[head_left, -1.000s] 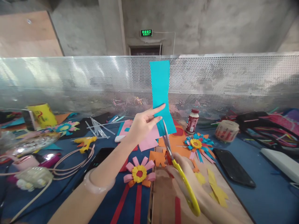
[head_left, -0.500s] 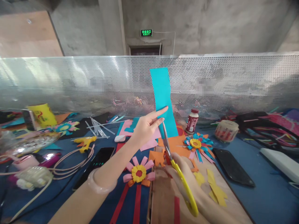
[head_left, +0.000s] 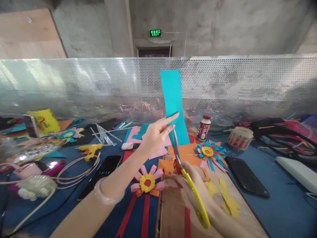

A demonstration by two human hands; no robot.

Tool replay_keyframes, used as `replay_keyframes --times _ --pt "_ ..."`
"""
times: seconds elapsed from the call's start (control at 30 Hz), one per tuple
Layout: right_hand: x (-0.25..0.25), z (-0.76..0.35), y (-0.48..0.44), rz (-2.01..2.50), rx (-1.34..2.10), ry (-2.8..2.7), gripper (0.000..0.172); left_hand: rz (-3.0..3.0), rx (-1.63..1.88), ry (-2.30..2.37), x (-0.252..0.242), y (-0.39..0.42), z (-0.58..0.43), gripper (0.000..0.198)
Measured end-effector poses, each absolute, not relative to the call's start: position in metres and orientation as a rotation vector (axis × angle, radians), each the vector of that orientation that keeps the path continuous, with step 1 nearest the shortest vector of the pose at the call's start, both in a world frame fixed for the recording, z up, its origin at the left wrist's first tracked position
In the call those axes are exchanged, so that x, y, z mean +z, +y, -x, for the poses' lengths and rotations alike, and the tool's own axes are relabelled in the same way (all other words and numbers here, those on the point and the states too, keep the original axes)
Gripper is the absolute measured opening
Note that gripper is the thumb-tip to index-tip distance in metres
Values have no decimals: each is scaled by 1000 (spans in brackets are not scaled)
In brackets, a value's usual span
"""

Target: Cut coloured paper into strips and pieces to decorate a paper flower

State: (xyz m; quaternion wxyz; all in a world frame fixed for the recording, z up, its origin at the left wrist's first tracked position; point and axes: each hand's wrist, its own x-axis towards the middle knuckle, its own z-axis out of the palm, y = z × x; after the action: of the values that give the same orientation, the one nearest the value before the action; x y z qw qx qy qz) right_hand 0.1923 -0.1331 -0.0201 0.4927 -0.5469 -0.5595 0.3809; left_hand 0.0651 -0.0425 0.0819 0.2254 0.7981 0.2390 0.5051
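Observation:
Upright in front of me stands a turquoise paper strip (head_left: 172,91), pinched between the thumb and fingers of my left hand (head_left: 156,135). My right hand (head_left: 194,178) is wrapped round the yellow-handled scissors (head_left: 195,195). Their blades point up and meet the lower part of the strip, just under my left thumb. How far the blades are parted is hard to make out. Below my left wrist lies a pink, yellow and orange paper flower (head_left: 147,182) with two red tails. Orange paper pieces (head_left: 183,151) lie beneath the scissors.
On the left are a yellow glue gun (head_left: 90,151), clear glue sticks (head_left: 105,135), coiled cable and a phone (head_left: 106,172). To the right are a bottle (head_left: 204,129), a tape roll (head_left: 240,138), a blue flower (head_left: 209,152) and another phone (head_left: 246,175). A perforated metal panel (head_left: 74,86) closes the back.
Both hands, the strip and the scissors hold almost the same pose. The strip's top has tipped very slightly to the right, and the whole view has shifted a little.

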Motion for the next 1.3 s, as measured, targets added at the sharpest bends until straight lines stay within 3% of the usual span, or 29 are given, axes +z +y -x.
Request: replay_keyframes --times 0.47,1.1,1.3 --pt "-15 -191 -136 1288 946 -1340 15 -2213 1436 642 79 -40 -66 39" --pt "-12 -191 -139 1307 1006 -1310 26 -2231 1430 700 78 -40 -67 39" --pt "-13 -191 -137 1319 961 -1317 20 -2248 1434 707 78 -42 -67 39"
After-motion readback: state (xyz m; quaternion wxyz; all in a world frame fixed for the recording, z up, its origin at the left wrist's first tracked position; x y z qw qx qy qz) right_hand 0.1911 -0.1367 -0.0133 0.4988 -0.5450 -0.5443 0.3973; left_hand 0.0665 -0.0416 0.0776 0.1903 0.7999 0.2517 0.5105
